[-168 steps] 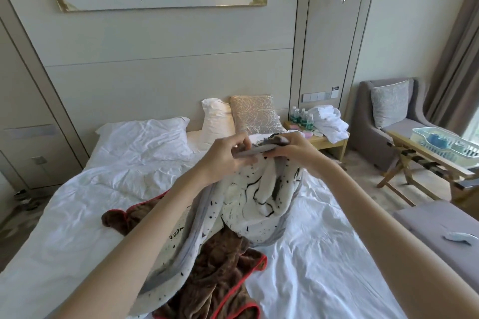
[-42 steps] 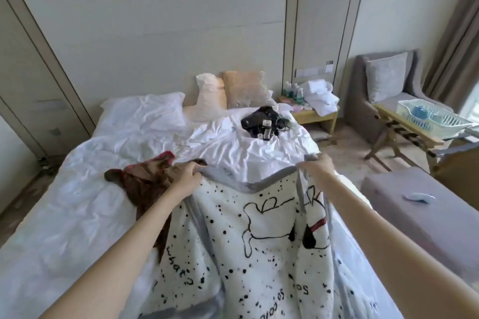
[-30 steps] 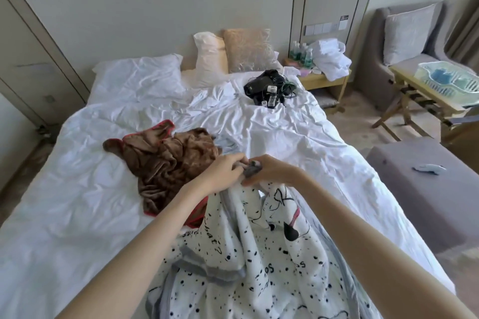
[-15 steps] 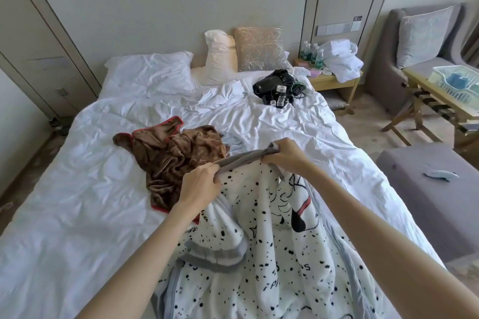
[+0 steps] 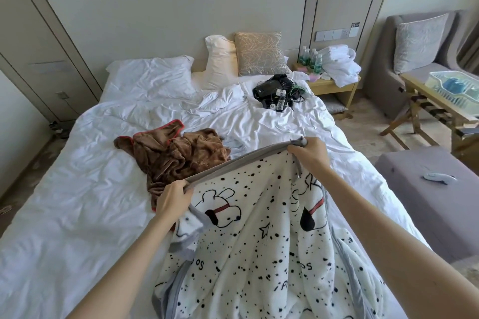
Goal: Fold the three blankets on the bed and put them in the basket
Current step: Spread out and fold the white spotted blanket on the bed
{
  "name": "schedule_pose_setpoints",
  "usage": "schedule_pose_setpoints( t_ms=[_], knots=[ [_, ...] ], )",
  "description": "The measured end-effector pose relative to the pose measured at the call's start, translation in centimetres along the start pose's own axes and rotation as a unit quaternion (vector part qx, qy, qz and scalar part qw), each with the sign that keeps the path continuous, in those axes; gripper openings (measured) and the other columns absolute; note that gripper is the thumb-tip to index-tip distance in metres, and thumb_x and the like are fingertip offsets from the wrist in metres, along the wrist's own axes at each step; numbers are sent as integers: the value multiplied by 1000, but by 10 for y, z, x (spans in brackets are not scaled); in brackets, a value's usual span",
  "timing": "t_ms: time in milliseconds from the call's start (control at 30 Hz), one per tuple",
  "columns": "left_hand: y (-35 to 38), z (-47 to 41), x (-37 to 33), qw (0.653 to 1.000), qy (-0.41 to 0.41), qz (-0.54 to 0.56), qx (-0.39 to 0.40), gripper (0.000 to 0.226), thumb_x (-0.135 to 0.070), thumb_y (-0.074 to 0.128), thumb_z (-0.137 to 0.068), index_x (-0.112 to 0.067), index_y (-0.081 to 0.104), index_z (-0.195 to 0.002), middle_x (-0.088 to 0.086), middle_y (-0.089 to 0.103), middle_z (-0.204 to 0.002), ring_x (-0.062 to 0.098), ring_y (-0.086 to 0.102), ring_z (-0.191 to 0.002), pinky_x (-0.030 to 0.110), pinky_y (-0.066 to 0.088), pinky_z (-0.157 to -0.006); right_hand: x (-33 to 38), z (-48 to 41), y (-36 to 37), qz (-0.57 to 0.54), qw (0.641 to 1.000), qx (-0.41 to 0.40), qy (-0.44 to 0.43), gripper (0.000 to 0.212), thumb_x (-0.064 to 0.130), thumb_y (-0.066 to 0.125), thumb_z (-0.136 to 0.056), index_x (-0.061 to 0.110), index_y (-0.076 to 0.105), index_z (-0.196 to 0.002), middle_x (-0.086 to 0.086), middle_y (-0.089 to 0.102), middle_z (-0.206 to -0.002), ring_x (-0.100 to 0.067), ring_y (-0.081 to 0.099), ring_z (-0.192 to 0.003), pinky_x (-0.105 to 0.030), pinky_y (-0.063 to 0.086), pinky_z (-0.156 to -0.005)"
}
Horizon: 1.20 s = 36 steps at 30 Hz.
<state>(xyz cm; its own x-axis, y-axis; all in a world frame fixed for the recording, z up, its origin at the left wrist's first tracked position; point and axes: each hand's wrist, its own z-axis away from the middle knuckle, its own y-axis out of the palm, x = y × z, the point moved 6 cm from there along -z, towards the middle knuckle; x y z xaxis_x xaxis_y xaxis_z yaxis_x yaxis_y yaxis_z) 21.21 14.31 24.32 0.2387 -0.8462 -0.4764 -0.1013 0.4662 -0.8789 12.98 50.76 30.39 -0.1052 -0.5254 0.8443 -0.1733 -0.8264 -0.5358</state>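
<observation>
A white blanket (image 5: 259, 246) with black spots, cartoon dogs and a grey border hangs over the near part of the bed (image 5: 77, 215). My left hand (image 5: 173, 197) grips its grey edge at the lower left. Farther up and to the right, my right hand (image 5: 308, 154) grips the same edge, which runs taut between the two hands. A crumpled brown blanket (image 5: 173, 155) with red trim lies on the sheet just behind the left hand. A bit of pale blue cloth (image 5: 234, 144) peeks out beside it. The light basket (image 5: 456, 96) stands on a wooden rack at the far right.
A black pouch with cables and small devices (image 5: 277, 92) lies near the pillows (image 5: 155, 77). A nightstand (image 5: 329, 80) holds bottles and white towels. A grey bench (image 5: 427, 197) stands right of the bed, an armchair (image 5: 414, 46) behind it.
My hands have moved apart along the grey edge, the left toward me and the right away, stretching the border out. A second ago both hands were together at one point.
</observation>
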Motion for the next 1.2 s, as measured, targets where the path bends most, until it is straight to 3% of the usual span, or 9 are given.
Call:
schedule_pose_setpoints(
  t_ms=[167,333,467,567,667,767,833,1000,1200],
  knots=[
    [-19,-5,5,998,-3,61,-33,28,-32,58,-97,-22,58,-71,-10,52,-57,16,54,-60,27,30,-48,-24,2,-8,9,997,-59,57,21,21,61,-80,11,51,-65,-6,47,-57,-20,43,-55,-26,27,-49],
    [-36,-5,-24,987,104,113,-42,23,-33,67,-92,-31,63,-69,-8,54,-51,8,53,-52,27,34,-49,-34,6,-5,92,992,-46,67,10,21,59,-85,11,60,-82,-4,61,-68,-29,63,-70,-27,41,-52],
    [-38,-2,-69,973,193,123,15,25,-30,69,-90,-33,63,-67,-13,56,-55,6,48,-52,23,32,-52,-4,20,31,44,989,137,-25,46,18,78,-79,20,59,-121,10,64,-87,-10,66,-75,-34,59,-78],
    [-30,6,-105,962,245,96,79,20,-37,69,-89,-39,65,-69,-16,56,-55,3,47,-51,18,31,-51,33,48,70,23,935,333,-118,64,15,82,-73,25,56,-131,13,65,-85,6,64,-66,-13,54,-69],
    [-24,11,-131,954,268,93,101,19,-38,69,-90,-29,70,-72,-15,56,-56,3,48,-53,18,33,-53,53,64,93,34,905,400,-145,53,22,83,-72,22,64,-122,16,66,-87,4,64,-73,-12,49,-68],
    [-26,8,-134,954,257,96,120,22,-37,71,-87,-25,69,-70,-14,54,-54,2,45,-52,21,32,-55,57,65,96,19,908,396,-136,18,18,78,-79,11,70,-94,3,68,-78,-11,63,-72,-20,48,-70],
    [-28,7,-127,953,248,87,148,22,-38,74,-84,-31,65,-66,-14,53,-54,1,45,-52,17,31,-53,54,60,90,-4,920,373,-121,3,14,74,-83,14,71,-84,4,66,-70,-4,60,-65,-16,45,-65],
    [-31,4,-102,957,206,118,169,21,-34,77,-82,-34,65,-65,-19,52,-51,-1,44,-50,14,34,-52,39,49,75,-50,942,325,-69,10,10,72,-83,1,71,-78,3,61,-60,3,54,-51,-6,40,-54],
    [-41,-1,-81,953,175,180,170,6,-24,75,-85,-19,76,-83,-8,70,-72,6,61,-67,24,44,-68,27,32,60,-25,960,280,-18,20,9,75,-76,8,64,-60,-3,57,-59,-14,51,-60,-24,37,-62]
  ],
)
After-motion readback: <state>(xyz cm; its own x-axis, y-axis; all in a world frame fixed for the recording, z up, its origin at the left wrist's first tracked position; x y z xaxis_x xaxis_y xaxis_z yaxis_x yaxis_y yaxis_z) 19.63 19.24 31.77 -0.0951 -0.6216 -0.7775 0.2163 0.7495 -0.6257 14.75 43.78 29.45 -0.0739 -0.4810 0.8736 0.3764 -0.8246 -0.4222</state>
